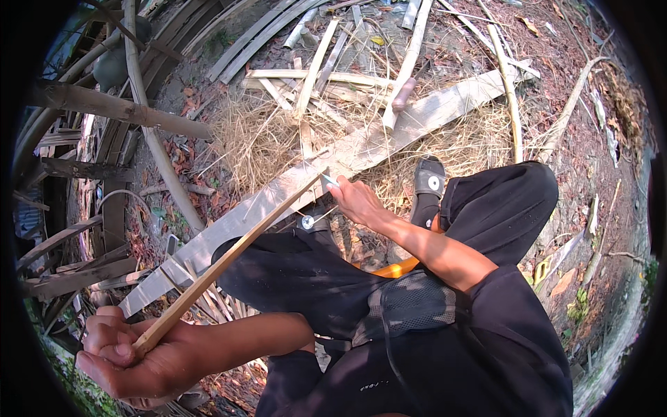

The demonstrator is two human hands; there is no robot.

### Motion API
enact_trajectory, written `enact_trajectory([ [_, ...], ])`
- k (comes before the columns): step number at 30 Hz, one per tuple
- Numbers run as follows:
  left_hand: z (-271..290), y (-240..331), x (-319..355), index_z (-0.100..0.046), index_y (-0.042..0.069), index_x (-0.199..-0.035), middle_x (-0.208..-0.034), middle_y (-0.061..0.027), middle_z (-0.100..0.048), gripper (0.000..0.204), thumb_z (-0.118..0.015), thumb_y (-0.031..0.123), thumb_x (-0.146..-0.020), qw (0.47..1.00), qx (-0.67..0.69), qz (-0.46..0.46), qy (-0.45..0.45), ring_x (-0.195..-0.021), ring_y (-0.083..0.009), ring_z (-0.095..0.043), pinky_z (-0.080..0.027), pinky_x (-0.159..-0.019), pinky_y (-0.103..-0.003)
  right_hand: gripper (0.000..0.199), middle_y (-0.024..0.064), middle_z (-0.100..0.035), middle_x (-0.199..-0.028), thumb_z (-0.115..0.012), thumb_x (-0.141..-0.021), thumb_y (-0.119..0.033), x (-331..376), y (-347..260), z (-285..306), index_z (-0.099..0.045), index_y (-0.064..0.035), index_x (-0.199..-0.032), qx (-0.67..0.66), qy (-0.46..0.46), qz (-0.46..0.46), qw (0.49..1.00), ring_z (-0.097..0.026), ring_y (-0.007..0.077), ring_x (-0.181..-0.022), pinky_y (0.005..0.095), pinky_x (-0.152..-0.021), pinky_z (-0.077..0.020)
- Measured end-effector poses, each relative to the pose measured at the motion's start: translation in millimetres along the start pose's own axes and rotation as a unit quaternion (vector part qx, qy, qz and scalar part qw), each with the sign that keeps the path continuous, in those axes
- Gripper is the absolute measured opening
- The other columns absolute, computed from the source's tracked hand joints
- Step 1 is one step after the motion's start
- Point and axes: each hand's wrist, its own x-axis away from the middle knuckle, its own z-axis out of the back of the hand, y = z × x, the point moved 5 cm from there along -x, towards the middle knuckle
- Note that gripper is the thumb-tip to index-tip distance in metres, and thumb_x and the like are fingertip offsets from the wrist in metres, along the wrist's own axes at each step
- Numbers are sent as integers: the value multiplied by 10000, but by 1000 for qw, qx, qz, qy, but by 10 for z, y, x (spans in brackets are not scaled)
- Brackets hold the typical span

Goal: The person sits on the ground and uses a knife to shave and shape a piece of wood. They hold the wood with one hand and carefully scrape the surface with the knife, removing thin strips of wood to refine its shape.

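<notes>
My left hand (pixel 139 358) is at the lower left, wrapped around the near end of a long, slim wooden strip (pixel 233 254). The strip slants up to the middle of the view, with its far end over a grey plank (pixel 431 125). At that far end, my right hand (pixel 358 203) is closed on what looks like a knife (pixel 329 180). Only a short pale blade shows; its handle is hidden in my fingers. The blade touches or lies very close to the strip.
Dry shavings (pixel 243 132) and split strips (pixel 319 66) lie around the plank. A brownish rounded handle (pixel 403 95) rests against it. Poles and stacked wood (pixel 125 111) stand at left. A saw with a yellow handle (pixel 542 271) lies at right. My bent legs (pixel 299 271) flank the work.
</notes>
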Motion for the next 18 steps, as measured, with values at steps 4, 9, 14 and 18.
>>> enact_trajectory([
  [4,43,-87,-32,-440,22,-549,-558,-81,-449,342,-536,148,-852,999,39,16,-12,-535,-155,-437,-399,-537,-278,260,223,-551,-593,-409,-945,-261,143,-182,31,-377,-6,-984,-85,112,132,981,-552,421,-554,497,-516,-412],
  [9,-169,29,20,-234,145,-535,-506,8,-206,401,-428,187,-883,998,48,25,-25,-517,-116,-226,-250,-569,-307,290,187,-580,-597,-441,-937,-287,30,146,-311,-431,-22,-1056,60,98,118,986,-594,399,-586,469,-525,-468],
  [14,-170,32,42,-209,143,-526,-508,3,-199,399,-401,192,-872,999,-6,37,-32,-513,-113,-206,-218,-550,-308,361,197,-602,-672,-434,-938,-303,-125,373,-436,-473,-15,-1153,170,117,86,975,-622,351,-637,444,-585,-503],
  [18,-226,94,57,-176,140,-513,-506,-8,-204,381,-378,184,-833,991,109,-17,-82,-513,-117,-200,-182,-519,-313,298,212,-587,-679,-418,-941,-309,-208,757,-561,-466,-30,-1033,199,164,78,963,-614,364,-646,460,-582,-500],
])
